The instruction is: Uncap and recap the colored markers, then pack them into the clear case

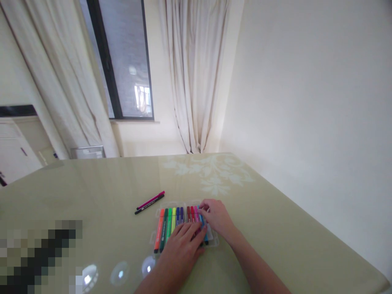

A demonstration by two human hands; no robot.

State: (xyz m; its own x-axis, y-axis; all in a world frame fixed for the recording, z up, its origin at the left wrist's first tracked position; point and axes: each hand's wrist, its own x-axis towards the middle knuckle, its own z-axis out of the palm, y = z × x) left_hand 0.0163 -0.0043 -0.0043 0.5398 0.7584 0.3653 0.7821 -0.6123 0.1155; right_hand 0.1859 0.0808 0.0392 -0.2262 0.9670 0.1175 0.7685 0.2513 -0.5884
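A clear plastic marker case [216, 239] lies spread on the table, holding a row of several coloured felt-tip markers. At its left end sit an orange marker [159, 230] and a dark green marker [164, 228]; red and pink ones are further right. My left hand [183, 243] rests across the middle of the row, fingers stretched out, covering the lower parts of several markers. My right hand [216, 214] pinches the top of a blue marker [206, 237] at the row's right end. Part of that marker is hidden behind my left fingers.
A magenta marker [151, 200] and a black marker [149, 204] lie side by side on the table [101, 196], left of the case. A white wall [306, 102] runs along the table's right edge. Curtains [196, 73] and a window [128, 61] are behind it.
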